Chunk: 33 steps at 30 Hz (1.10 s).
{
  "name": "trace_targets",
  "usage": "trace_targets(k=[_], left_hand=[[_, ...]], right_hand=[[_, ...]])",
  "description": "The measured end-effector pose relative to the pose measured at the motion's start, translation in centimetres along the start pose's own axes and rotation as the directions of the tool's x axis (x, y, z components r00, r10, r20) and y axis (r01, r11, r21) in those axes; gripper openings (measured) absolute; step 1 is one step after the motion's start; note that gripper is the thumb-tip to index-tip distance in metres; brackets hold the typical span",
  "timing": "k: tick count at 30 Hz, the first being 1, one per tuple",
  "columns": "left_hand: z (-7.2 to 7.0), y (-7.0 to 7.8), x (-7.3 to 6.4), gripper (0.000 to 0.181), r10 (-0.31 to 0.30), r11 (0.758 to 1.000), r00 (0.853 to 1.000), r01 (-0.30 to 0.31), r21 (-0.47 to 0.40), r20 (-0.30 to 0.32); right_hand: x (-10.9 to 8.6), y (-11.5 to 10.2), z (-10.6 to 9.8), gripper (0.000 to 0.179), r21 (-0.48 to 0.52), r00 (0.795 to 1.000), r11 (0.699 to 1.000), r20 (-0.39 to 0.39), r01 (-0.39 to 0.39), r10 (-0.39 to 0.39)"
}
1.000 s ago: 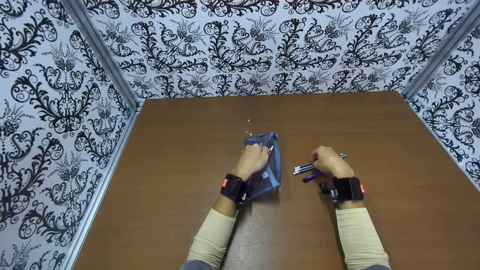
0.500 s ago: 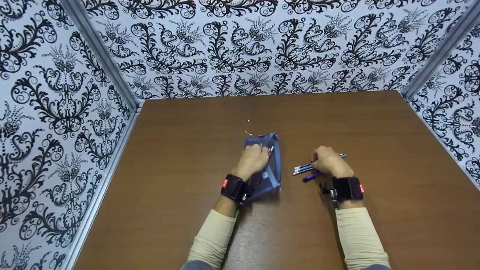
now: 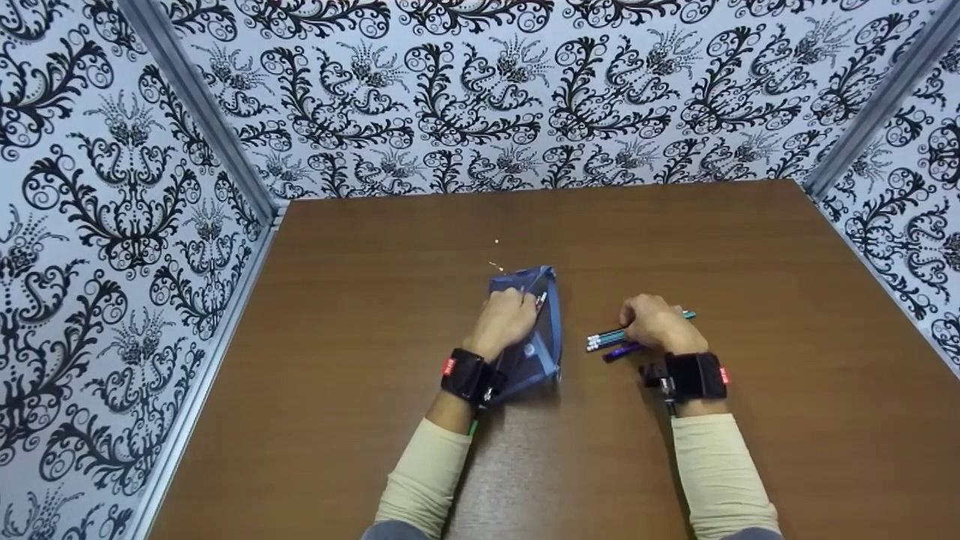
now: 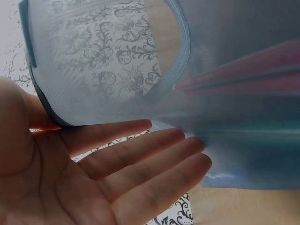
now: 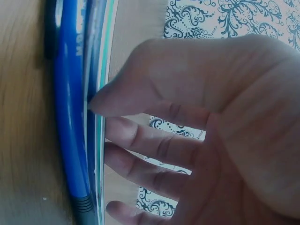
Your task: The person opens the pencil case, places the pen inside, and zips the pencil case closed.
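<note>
A translucent blue mesh zip pouch (image 3: 536, 356) lies on the wooden table, with my left hand (image 3: 506, 319) gripping its upper left part. In the left wrist view the edge of the pouch (image 4: 108, 103) passes between thumb and fingers, and pinkish and green long shapes show dimly through the mesh. To the right, my right hand (image 3: 658, 322) pinches several striped pencils (image 3: 606, 340) lying together on the table. Thumb tip and fingers meet at the turquoise-and-white pencils (image 5: 104, 93) in the right wrist view. A blue pen (image 5: 70, 112) lies alongside them.
Small pale specks (image 3: 496, 266) lie behind the pouch on the wooden table (image 3: 360, 315). Patterned panels (image 3: 487, 97) stand at the back and both sides, with metal posts at the corners. A black strap with a camera (image 3: 694, 379) sits on each wrist.
The pencils under my right hand have turned slightly, so more turquoise shows, and their far ends sit a little nearer. My left hand and the pouch stay in place.
</note>
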<state>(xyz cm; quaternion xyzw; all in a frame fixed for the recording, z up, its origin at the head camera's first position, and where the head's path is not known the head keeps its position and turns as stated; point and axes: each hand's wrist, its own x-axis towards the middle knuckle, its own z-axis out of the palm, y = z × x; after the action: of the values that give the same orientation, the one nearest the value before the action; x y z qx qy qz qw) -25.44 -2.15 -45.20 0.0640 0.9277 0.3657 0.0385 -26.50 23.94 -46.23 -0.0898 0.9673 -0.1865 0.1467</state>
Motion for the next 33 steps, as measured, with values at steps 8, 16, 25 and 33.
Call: trace_targets(k=[8,16,25,33], left_hand=[[-0.04,0.01,-0.03,0.038,0.01,1.0,1.0,-0.01,0.009,-0.009],[-0.16,0.03,-0.11,0.039,0.049,0.998,0.998,-0.048,0.037,-0.027],[-0.14,-0.06,-0.1,0.039,0.063,0.997,0.997,-0.062,0.034,-0.035],[-0.12,-0.09,-0.11,0.039,0.063,0.998,0.997,-0.062,0.033,-0.037]], right_hand=[[0.11,-0.13,-0.03,0.009,-0.017,1.0,1.0,-0.006,-0.019,0.019],[0.0,-0.08,-0.03,0.009,-0.008,0.999,1.0,-0.04,0.005,-0.006],[-0.18,-0.04,0.17,0.013,0.002,0.997,1.0,-0.074,0.023,-0.022],[-0.1,0.02,0.23,0.017,-0.006,0.996,1.0,-0.09,0.022,-0.023]])
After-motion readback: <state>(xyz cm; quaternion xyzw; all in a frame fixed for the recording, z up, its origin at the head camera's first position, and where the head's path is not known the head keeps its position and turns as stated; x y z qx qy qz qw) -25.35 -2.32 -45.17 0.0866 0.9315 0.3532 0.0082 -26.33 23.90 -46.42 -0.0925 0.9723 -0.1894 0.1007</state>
